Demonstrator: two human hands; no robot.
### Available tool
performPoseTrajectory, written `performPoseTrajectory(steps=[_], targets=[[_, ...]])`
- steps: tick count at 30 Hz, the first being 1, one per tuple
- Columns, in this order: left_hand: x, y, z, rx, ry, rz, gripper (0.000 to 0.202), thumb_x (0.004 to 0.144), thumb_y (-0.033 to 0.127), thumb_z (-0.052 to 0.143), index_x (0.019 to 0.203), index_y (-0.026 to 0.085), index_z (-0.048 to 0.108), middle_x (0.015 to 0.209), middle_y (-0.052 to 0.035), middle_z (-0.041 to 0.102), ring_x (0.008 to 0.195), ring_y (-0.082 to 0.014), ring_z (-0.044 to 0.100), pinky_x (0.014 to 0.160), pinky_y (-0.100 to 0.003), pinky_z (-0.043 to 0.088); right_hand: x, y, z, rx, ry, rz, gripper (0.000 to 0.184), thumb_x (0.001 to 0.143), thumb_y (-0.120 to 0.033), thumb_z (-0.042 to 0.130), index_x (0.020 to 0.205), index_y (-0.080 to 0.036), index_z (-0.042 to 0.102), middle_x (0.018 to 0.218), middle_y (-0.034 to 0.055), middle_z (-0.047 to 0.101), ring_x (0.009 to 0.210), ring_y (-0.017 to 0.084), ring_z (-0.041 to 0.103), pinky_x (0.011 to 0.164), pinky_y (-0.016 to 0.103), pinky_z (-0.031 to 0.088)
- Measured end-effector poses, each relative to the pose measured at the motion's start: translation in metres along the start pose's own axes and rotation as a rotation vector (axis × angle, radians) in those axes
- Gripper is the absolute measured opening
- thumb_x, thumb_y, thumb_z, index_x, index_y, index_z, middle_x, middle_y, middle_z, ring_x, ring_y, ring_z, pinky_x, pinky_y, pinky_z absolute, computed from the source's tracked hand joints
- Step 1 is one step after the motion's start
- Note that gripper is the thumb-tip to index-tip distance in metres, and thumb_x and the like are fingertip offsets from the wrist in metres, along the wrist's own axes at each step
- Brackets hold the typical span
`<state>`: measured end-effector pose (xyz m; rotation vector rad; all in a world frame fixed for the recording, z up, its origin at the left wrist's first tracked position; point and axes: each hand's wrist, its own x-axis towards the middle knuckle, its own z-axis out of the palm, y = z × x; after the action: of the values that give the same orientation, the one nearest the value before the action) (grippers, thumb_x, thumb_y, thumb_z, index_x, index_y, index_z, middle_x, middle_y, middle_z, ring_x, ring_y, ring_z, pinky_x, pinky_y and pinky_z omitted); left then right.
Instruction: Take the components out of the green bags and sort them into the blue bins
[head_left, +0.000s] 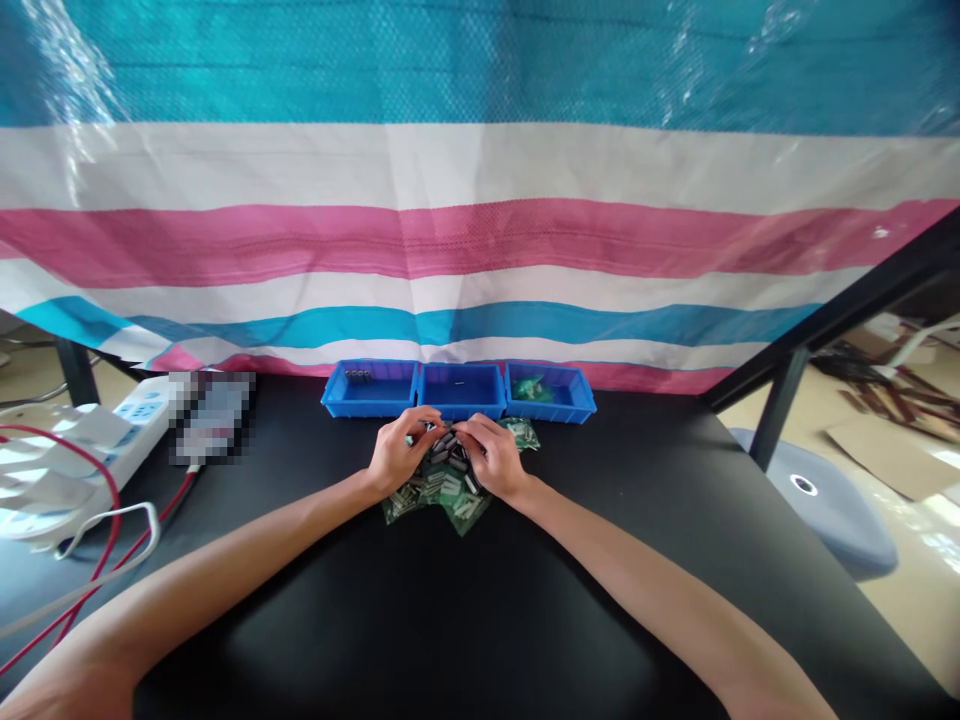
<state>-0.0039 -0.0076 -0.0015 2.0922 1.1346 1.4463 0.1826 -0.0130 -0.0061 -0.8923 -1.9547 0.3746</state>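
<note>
My left hand (403, 452) and my right hand (493, 458) meet above a pile of green pieces (450, 486) that look like circuit boards with silvery strips. Small dark and metallic parts (444, 448) lie heaped between the hands. Thumb and fingers are pinched together on both sides, fingertips close to each other; whatever they grip is too small to make out. Just behind the hands stand three joined blue bins. The left bin (371, 408) contains several small cylinders, the middle bin (459, 408) a tiny piece, and the right bin (559, 411) some green pieces.
Another green piece (523, 432) lies right of my right hand. On the black table (615, 520), a white power strip (139, 415), red and white cables and a blurred-out device (214, 420) occupy the left. A striped sheet (480, 240) hangs behind; a grey stool (825, 505) stands at right.
</note>
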Motion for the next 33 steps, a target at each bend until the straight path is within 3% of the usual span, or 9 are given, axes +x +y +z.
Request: performPoseTrajectory(steps=[33], targets=[[-0.0014,-0.0031,0.0006,0.001,-0.005,-0.014,0.019,0.086,0.029,0.064,0.101,0.018,0.06,0.083,-0.0016,0.072,0.059,-0.0096,0.065,0.06,-0.019,0.051,0.0003,-0.0013,-0.0006,0.006,0.0,-0.006,0.023,0.098,-0.023,0.042,0.096,-0.019,0.064,0.08,0.0054,0.06,0.072,0.017,0.06,0.066,0.026,0.049]])
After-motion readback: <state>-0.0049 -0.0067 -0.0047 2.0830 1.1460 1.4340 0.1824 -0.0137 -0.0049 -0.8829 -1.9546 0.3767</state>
